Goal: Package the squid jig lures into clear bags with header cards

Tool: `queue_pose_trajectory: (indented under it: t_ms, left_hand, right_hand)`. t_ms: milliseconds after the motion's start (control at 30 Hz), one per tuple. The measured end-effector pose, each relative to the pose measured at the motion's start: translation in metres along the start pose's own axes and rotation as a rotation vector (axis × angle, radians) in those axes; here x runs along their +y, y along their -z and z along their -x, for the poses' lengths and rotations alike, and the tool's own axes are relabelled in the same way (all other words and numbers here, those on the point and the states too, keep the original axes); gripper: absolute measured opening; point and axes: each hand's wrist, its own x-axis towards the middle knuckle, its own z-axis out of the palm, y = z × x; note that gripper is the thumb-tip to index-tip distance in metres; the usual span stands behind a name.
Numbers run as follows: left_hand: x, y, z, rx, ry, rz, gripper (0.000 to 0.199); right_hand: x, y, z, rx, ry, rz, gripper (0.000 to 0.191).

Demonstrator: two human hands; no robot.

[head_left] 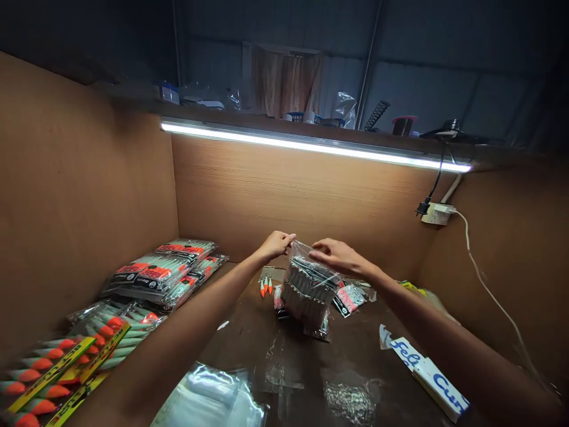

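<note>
My left hand (276,246) pinches the top corner of a clear plastic bag (311,287), with its fingers closed on the film. Rows of slim, pale pieces with dark ends show inside the bag, which stands upright on the table. At the bag's upper right edge is my right hand (338,256), its fingers spread a little and the fingertips against or just beside the film. Three orange-tipped fishing floats (265,286) lie left of the bag. Close by on its right sits a small packet (349,298) with a red and black label.
Packed bags of floats (155,270) are stacked at the left, with more orange-tipped floats (48,370) in front. Clear empty bags (208,397) and a small heap of shiny metal bits (351,403) lie nearest me. A white box (431,376) sits right, below a power strip (437,213).
</note>
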Motion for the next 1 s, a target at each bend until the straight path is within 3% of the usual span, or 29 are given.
queue_pose_trajectory:
  t_ms: [67, 167, 333, 533, 667, 767, 867, 1000]
  left_hand:
    - [0.003, -0.005, -0.001, -0.004, -0.002, 0.019, 0.043]
    - [0.007, -0.011, -0.001, -0.013, 0.009, 0.066, 0.04]
    - [0.003, -0.015, 0.009, 0.027, 0.088, 0.225, 0.038]
    - [-0.046, -0.025, 0.048, 0.121, 0.323, 0.435, 0.035]
    - [-0.083, -0.053, 0.079, 0.041, 0.531, 0.583, 0.031]
    - [-0.095, -0.075, 0.089, -0.026, 0.627, 0.745, 0.029]
    - [-0.096, -0.087, 0.085, -0.007, 0.617, 0.93, 0.023]
    - [-0.093, -0.08, 0.076, 0.119, 0.493, 1.16, 0.014]
  right_hand:
    - [-0.01, -0.011, 0.009, -0.012, 0.014, 0.096, 0.043]
    - [-0.011, -0.021, 0.015, 0.097, -0.11, 0.169, 0.021]
    - [0.005, -0.008, -0.001, 0.185, -0.157, 0.122, 0.014]
    - [0.024, 0.036, -0.041, 0.442, -0.202, 0.06, 0.027]
    - [0.027, 0.054, -0.059, 0.541, -0.196, 0.011, 0.023]
    - [0.029, 0.059, -0.063, 0.588, -0.189, -0.015, 0.023]
    - [0.035, 0.058, -0.06, 0.595, -0.196, -0.03, 0.024]
    - [0.046, 0.057, -0.053, 0.571, -0.234, -0.051, 0.024]
